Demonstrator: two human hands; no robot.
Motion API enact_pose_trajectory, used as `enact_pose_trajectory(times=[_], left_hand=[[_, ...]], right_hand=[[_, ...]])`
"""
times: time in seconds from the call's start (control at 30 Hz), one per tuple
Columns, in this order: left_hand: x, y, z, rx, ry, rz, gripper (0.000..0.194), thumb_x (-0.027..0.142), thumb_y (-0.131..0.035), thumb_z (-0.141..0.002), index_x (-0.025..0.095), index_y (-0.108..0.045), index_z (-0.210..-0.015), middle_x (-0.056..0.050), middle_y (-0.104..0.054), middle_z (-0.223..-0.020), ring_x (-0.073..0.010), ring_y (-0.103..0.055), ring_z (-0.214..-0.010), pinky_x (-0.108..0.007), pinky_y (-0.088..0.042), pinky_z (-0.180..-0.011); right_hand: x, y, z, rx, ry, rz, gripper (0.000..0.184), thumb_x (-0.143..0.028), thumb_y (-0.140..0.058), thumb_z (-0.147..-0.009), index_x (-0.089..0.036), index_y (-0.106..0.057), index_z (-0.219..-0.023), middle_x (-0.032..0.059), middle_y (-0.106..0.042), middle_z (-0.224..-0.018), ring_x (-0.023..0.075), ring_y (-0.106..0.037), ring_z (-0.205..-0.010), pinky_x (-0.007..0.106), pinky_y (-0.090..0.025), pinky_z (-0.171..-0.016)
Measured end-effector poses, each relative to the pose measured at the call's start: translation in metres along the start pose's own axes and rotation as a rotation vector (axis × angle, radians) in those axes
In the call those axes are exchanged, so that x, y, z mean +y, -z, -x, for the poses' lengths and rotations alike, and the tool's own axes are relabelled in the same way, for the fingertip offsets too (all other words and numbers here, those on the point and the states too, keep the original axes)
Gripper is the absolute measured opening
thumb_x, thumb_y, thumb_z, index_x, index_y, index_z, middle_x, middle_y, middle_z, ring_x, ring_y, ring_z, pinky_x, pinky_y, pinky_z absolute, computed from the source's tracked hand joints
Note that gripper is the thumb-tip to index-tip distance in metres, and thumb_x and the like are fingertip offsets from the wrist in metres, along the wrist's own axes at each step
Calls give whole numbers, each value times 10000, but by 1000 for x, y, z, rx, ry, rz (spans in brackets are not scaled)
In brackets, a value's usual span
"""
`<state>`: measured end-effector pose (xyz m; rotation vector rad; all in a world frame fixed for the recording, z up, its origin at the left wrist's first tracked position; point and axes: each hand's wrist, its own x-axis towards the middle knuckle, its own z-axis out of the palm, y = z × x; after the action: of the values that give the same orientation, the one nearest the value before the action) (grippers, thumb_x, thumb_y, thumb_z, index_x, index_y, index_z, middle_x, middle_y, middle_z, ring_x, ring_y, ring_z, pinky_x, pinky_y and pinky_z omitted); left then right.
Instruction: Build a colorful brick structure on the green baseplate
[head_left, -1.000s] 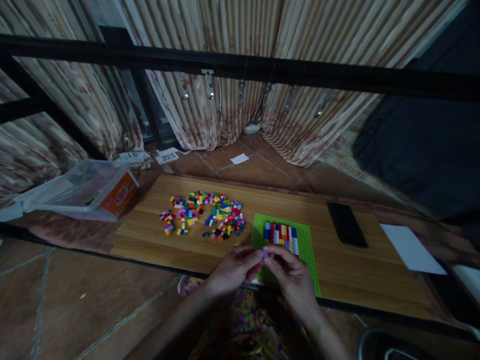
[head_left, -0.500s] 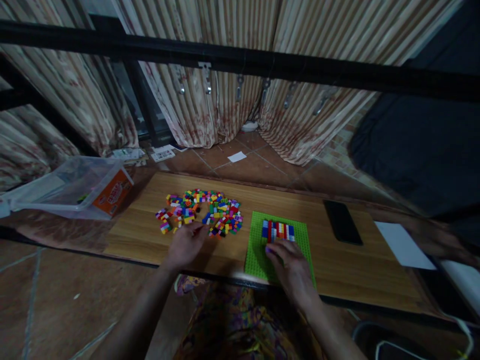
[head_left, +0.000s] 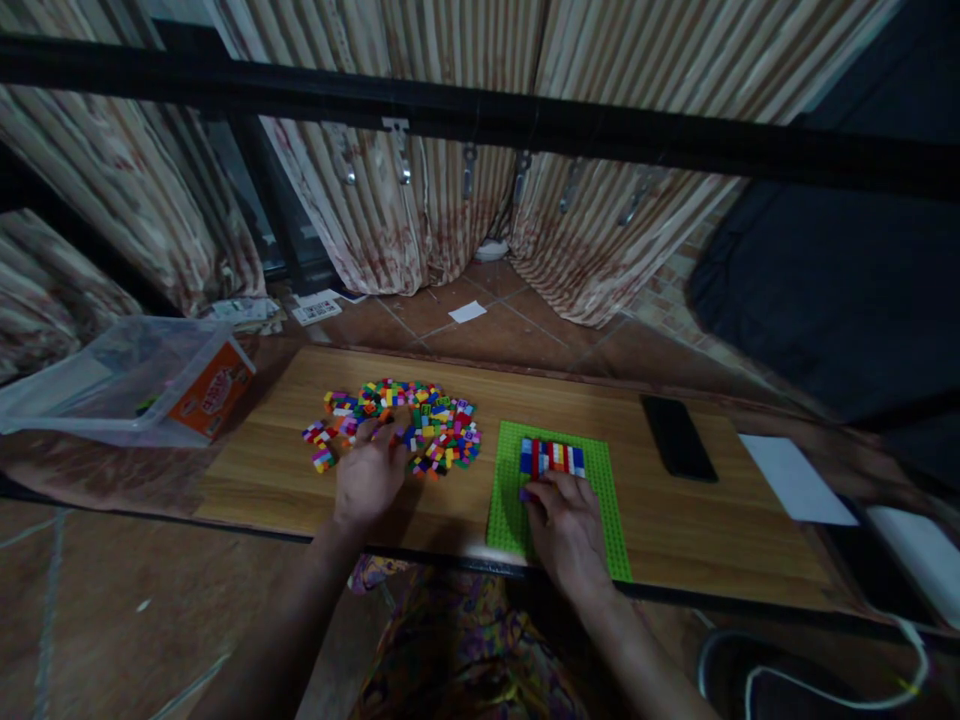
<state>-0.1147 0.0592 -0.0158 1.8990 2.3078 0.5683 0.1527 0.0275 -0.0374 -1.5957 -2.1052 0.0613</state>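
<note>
And there was the purple brick (head_left: 524,494), small and low over the green baseplate (head_left: 506,500), right by the near left corner of the brick block (head_left: 551,457)! The right hand (head_left: 570,525) had it, thumb and forefinger clamped on its sides, the other fingers bent over the near part of the block; whether the brick touched the studs could not be told. What a colourful block that was, too: blue, red, white and yellow pieces packed side by side on the baseplate, its near side hidden by the fingers. Over to the left of the baseplate, the left hand (head_left: 371,475) was in at the near side of the loose bricks (head_left: 450,430), fingers reaching over them and curled, though whether the tips were apart or closed on a piece could not be told. Those bricks lay scattered in a rough ring of many colours. All of this was on the wooden table (head_left: 720,540). To the right of the baseplate lay the black phone (head_left: 678,437), and farther right, the white sheet (head_left: 795,478). Far out to the left of the baseplate stood the clear plastic bin (head_left: 135,400) with its orange label (head_left: 212,391), and beyond the baseplate, past the table, a white card (head_left: 468,312) lay on the tiled floor (head_left: 517,325) before the striped curtains (head_left: 465,60).
</note>
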Motion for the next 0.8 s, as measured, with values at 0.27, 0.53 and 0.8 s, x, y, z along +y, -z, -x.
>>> enact_pose_trajectory(times=[0.27,0.53,0.8], left_hand=[[72,-26,55,-306,-281,326,274,266,-456,-885,236,-608,-1110,-56,-628,-1119,-183,-606,-987,-273,-466,-871],[109,-38,43,-392,-224,258,226,262,-447,-891,202,-664,-878,-51,-662,-969,-156,-617,-867,-243,-437,-749],[124,-38,20,-566,-189,142,246,298,-504,-825,197,-726,-791,-41,-693,-778,-159,-626,-735,-239,-422,-633]], right_hand=[[24,13,22,211,-261,-213,236,-328,-533,-855,-206,-684,-988,94,-628,-1032,237,-545,-995,414,-452,-889],[77,19,42,269,-753,-635,363,-435,-608,-753,-156,-683,-972,115,-684,-1009,246,-642,-914,412,-494,-841],[79,19,41,198,-727,-647,387,-464,-592,-764,-164,-688,-988,113,-706,-980,249,-655,-894,412,-508,-821]])
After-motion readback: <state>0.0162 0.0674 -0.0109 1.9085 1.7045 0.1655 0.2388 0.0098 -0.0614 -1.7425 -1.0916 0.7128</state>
